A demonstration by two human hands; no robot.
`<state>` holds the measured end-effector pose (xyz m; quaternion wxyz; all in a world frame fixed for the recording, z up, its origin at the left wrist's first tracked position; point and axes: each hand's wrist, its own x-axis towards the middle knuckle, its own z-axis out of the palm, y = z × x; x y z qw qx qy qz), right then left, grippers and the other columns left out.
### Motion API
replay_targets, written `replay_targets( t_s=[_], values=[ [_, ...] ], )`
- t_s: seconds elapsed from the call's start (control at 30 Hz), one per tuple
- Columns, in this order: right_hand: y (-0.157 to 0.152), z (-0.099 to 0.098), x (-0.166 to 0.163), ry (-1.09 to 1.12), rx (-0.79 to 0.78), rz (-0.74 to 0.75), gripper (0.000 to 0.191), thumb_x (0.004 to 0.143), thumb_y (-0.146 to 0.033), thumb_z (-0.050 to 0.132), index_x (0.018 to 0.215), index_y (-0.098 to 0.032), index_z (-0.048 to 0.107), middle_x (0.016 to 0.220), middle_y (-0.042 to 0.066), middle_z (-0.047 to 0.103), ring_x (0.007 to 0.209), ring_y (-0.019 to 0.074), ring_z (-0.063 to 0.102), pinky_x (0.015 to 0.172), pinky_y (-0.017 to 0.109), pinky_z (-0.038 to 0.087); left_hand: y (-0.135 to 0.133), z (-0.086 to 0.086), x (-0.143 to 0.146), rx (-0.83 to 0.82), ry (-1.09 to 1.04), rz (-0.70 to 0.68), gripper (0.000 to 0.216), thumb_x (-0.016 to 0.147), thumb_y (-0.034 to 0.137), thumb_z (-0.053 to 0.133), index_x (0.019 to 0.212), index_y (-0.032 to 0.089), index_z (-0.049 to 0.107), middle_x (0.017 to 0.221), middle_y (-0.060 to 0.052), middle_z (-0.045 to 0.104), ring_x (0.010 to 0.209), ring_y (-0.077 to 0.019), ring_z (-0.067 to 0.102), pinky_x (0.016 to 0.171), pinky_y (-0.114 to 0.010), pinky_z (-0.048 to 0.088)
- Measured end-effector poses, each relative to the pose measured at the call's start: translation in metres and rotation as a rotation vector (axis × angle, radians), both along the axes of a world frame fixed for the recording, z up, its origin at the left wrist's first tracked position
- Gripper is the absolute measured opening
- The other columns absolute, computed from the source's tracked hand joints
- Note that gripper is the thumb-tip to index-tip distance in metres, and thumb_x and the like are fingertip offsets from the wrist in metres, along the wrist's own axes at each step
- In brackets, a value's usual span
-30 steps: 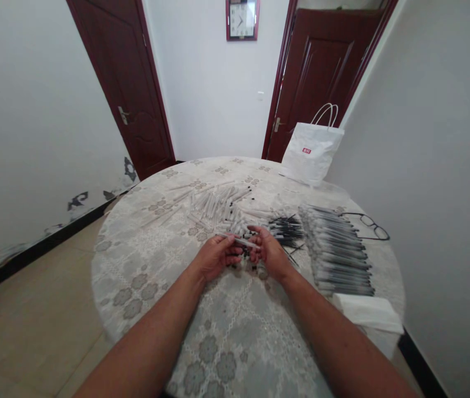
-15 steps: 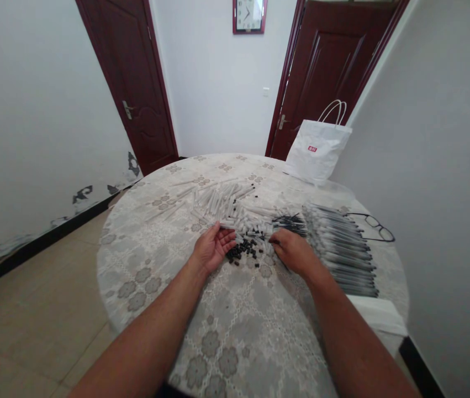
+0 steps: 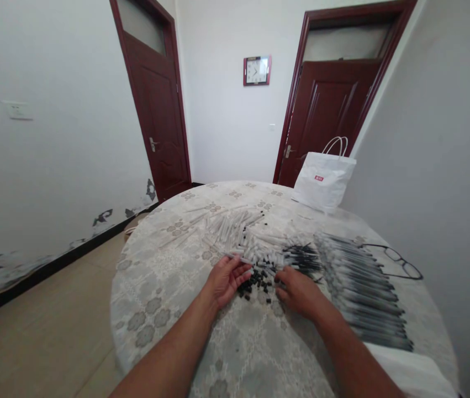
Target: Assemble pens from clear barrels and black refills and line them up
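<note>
My left hand (image 3: 227, 279) rests palm up on the round table (image 3: 164, 287), fingers apart, its fingertips at a heap of clear pen barrels (image 3: 235, 229). One barrel lies across those fingertips. Between my hands is a scatter of small black pieces (image 3: 257, 282). My right hand (image 3: 299, 292) is palm down to the right of them, with its fingers curled down at the edge of the black pieces. What they pinch is hidden. A bunch of thin black refills (image 3: 301, 257) lies just beyond it.
A long row of assembled pens (image 3: 363, 287) runs down the table's right side, with black-framed glasses (image 3: 400, 262) beyond it and white paper (image 3: 412, 370) at the near right. A white paper bag (image 3: 323, 179) stands at the back. Two dark doors and a wall clock are behind.
One second ago both hands held a barrel together. They have separated: the left lies open at the barrels, the right went to the refills and then back to the black pieces. The camera tilted up.
</note>
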<state>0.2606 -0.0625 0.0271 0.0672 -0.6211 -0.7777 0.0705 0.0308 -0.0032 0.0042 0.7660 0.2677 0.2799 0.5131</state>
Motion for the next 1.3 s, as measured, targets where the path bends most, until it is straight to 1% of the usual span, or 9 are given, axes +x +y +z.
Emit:
replay_targets(
  t_s=[0.1, 0.23, 0.4, 0.7, 0.87, 1.0, 1.07, 1.2, 1.3],
  values=[
    [0.000, 0.000, -0.004, -0.057, -0.002, -0.035, 0.020, 0.089, -0.031, 0.055, 0.103, -0.021, 0.065, 0.103, 0.009, 0.063, 0.094, 0.0208, 0.062, 0.077, 0.027, 0.038, -0.001, 0.002, 0.000, -0.006, 0.012, 0.004, 0.022, 0.084, 0.019, 0.073, 0.099, 0.015, 0.057, 0.088, -0.007, 0.072, 0.081, -0.0191, 0.074, 0.070, -0.031, 0.062],
    [0.002, -0.003, -0.010, -0.136, 0.034, -0.076, 0.019, 0.093, -0.031, 0.049, 0.100, -0.021, 0.063, 0.101, 0.008, 0.064, 0.087, 0.0192, 0.064, 0.070, 0.026, 0.036, -0.003, 0.004, 0.001, -0.036, 0.004, 0.003, 0.020, 0.086, 0.023, 0.071, 0.093, 0.015, 0.054, 0.086, -0.007, 0.071, 0.083, -0.0223, 0.074, 0.070, -0.033, 0.062],
    [0.001, -0.005, -0.012, -0.164, 0.057, -0.081, 0.018, 0.093, -0.032, 0.050, 0.103, -0.022, 0.062, 0.099, 0.007, 0.065, 0.086, 0.0191, 0.065, 0.066, 0.026, 0.036, -0.004, 0.004, 0.002, -0.032, -0.001, -0.023, 0.022, 0.087, 0.026, 0.070, 0.091, 0.017, 0.050, 0.087, -0.008, 0.071, 0.084, -0.0245, 0.075, 0.069, -0.036, 0.062],
    [0.007, -0.008, -0.009, -0.158, 0.134, -0.130, 0.015, 0.089, -0.021, 0.050, 0.100, -0.019, 0.060, 0.093, 0.009, 0.066, 0.081, 0.0205, 0.064, 0.066, 0.027, 0.036, -0.004, 0.001, 0.004, 0.006, 0.024, -0.052, 0.027, 0.085, 0.029, 0.073, 0.092, 0.018, 0.049, 0.086, -0.005, 0.070, 0.084, -0.0235, 0.075, 0.069, -0.035, 0.062],
    [0.013, -0.012, -0.005, 0.044, 0.323, -0.163, 0.012, 0.090, -0.017, 0.044, 0.092, -0.019, 0.056, 0.090, 0.008, 0.063, 0.085, 0.0196, 0.061, 0.075, 0.027, 0.040, -0.005, 0.002, 0.005, 0.010, 0.027, -0.055, 0.028, 0.084, 0.030, 0.073, 0.092, 0.018, 0.049, 0.082, -0.004, 0.068, 0.083, -0.0234, 0.075, 0.069, -0.035, 0.062],
    [0.014, -0.012, -0.008, 0.270, 0.455, -0.086, 0.013, 0.092, -0.023, 0.044, 0.092, -0.019, 0.056, 0.089, 0.008, 0.063, 0.085, 0.0208, 0.060, 0.079, 0.030, 0.044, -0.006, 0.003, 0.005, 0.020, 0.027, -0.070, 0.030, 0.082, 0.027, 0.076, 0.095, 0.018, 0.050, 0.088, -0.005, 0.069, 0.084, -0.0231, 0.075, 0.071, -0.035, 0.062],
    [0.012, -0.010, -0.012, 0.347, 0.467, -0.052, 0.016, 0.094, -0.025, 0.044, 0.096, -0.019, 0.058, 0.092, 0.009, 0.065, 0.086, 0.0214, 0.061, 0.081, 0.031, 0.046, -0.006, 0.003, 0.005, 0.021, 0.026, -0.074, 0.030, 0.082, 0.026, 0.076, 0.095, 0.018, 0.050, 0.089, -0.006, 0.070, 0.084, -0.0228, 0.075, 0.072, -0.035, 0.062],
    [0.007, -0.007, -0.023, 0.450, 0.427, 0.030, 0.029, 0.099, -0.027, 0.039, 0.112, -0.020, 0.063, 0.107, 0.011, 0.070, 0.100, 0.0226, 0.064, 0.093, 0.036, 0.047, -0.006, 0.003, 0.006, 0.001, 0.032, -0.075, 0.027, 0.082, 0.026, 0.076, 0.090, 0.016, 0.052, 0.085, -0.006, 0.069, 0.083, -0.0222, 0.075, 0.071, -0.033, 0.062],
    [0.004, -0.005, -0.031, 0.528, 0.383, 0.075, 0.032, 0.100, -0.028, 0.037, 0.115, -0.020, 0.065, 0.108, 0.011, 0.070, 0.103, 0.0229, 0.064, 0.096, 0.037, 0.047, -0.006, 0.003, 0.006, 0.003, 0.031, -0.084, 0.025, 0.083, 0.026, 0.075, 0.089, 0.016, 0.054, 0.085, -0.006, 0.069, 0.083, -0.0217, 0.075, 0.071, -0.032, 0.062]
  ],
)
